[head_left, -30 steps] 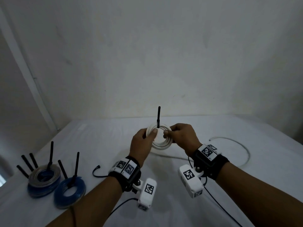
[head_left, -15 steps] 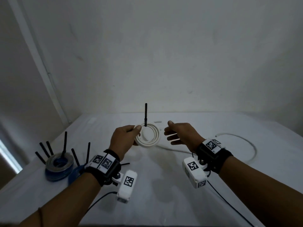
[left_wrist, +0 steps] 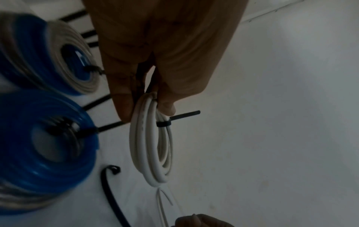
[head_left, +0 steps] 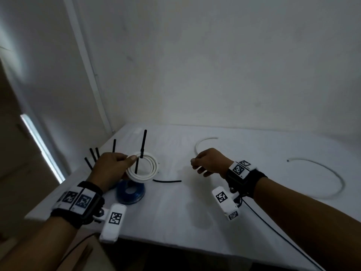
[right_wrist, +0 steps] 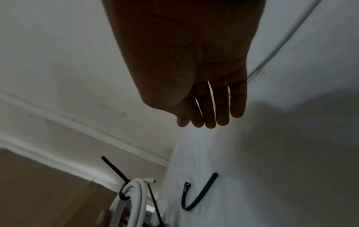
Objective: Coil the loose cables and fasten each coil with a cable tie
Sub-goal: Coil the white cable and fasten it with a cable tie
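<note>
My left hand [head_left: 125, 163] pinches a white cable coil [head_left: 150, 171] by its rim and holds it above the table's left end. A black cable tie [head_left: 143, 142] is cinched round the coil, its tail pointing up; the left wrist view shows the tie [left_wrist: 163, 123] tight on the coil [left_wrist: 151, 153] just under my fingertips. My right hand [head_left: 197, 166] hovers to the right of the coil, apart from it, with relaxed fingers [right_wrist: 209, 110] and nothing in it. A loose white cable [head_left: 330, 184] lies on the table at the right.
Under the held coil sits a tied blue coil [head_left: 130, 194], with a grey-and-blue coil [left_wrist: 58, 58] beside it and tie tails sticking up. A spare black cable tie [head_left: 167, 180] lies between my hands. Another white cable end [head_left: 203, 142] curves behind my right hand. The table's left edge [head_left: 58, 192] is near.
My right hand let go of the coil and drew away to the right. My left hand carried the tied white coil leftward, over the blue coils.
</note>
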